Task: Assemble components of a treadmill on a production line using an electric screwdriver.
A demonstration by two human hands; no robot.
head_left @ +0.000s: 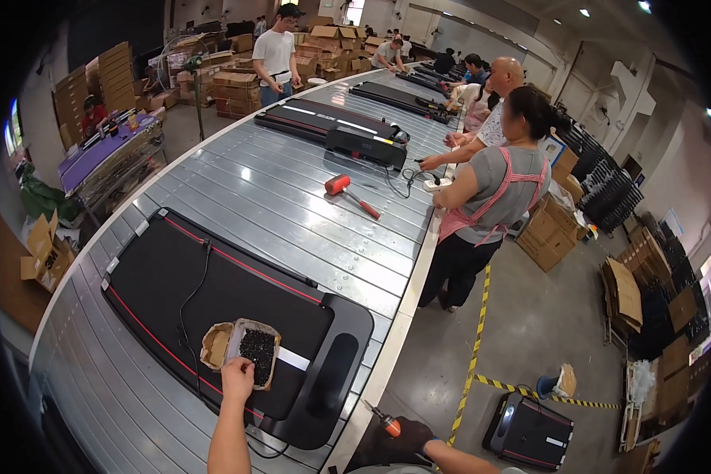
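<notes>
The person's left hand (238, 378) reaches into a small cardboard tray of black screws (257, 353), fingers pinched down among them; whether a screw is already caught between the fingertips is too small to tell. The tray rests on the black deck of a flat treadmill (213, 308), beside a second, emptier cardboard tray (216, 345) touching its left side. The right hand (407, 436), in a dark glove, is closed around an orange-tipped power screwdriver (383, 420) held low, just off the near right edge of the table (292, 205).

The likeliest slip is a spill. The screw tray is light and shallow and sits loose on a smooth deck, so a push or a hooked finger as the left hand comes out could tip it or slide it, scattering screws into the grooves of the slatted table. A black cable (189, 296) runs across the deck just left of the trays and could snag a wrist. A screw dropped from a loose pinch would be hard to find against the black surface.

The treadmill's rounded end lies close to the table's right edge, leaving little margin there, and the screwdriver hangs beyond that edge over the floor. To the far side there is open slatted table up to a red-headed mallet (349, 193) and another treadmill (336, 130). A co-worker in a pink apron (490, 197) stands at the right edge, well apart.
</notes>
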